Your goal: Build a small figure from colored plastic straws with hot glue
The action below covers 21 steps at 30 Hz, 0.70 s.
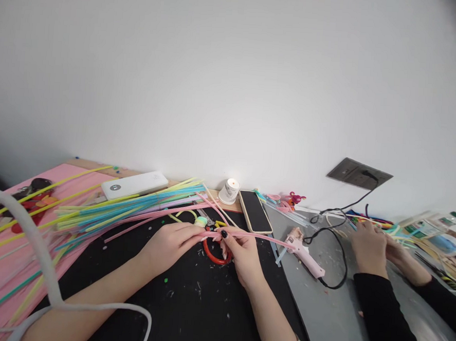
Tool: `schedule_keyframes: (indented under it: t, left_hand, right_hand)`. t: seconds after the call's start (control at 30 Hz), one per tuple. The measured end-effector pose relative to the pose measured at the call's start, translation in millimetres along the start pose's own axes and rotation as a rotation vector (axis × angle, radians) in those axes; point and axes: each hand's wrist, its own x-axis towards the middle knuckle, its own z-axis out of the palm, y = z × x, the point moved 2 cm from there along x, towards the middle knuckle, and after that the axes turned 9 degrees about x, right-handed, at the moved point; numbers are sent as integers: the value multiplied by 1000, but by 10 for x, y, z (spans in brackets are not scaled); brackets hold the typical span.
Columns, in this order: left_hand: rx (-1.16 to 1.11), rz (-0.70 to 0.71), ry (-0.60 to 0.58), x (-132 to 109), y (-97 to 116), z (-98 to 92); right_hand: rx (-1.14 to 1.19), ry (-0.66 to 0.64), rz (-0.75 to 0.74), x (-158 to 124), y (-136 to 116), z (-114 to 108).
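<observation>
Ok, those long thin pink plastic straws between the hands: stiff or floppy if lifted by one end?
Probably springy rather than stiff: the long thin pink plastic straws bow slightly between the left hand and right hand. Likely light, and round, so a loose one may roll.

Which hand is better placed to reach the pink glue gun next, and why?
Probably the right hand: it lies nearer the pink glue gun, which rests just to its right. The left hand sits farther off; both pinch the pink straw.
</observation>
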Motion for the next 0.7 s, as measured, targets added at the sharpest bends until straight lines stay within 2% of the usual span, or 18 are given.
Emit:
schedule_keyframes:
  t: [0.27,0.5,0.7]
  left_hand:
    - [89,110,-50,-10,-15,4]
    - [32,2,-114,-16,-17,13]
    - [-127,-105,-177,20,9,17]
  right_hand:
    - [46,20,23,-9,28,5]
    - [124,1,90,-10,31,6]
    - [179,-43,129,-4,-13,50]
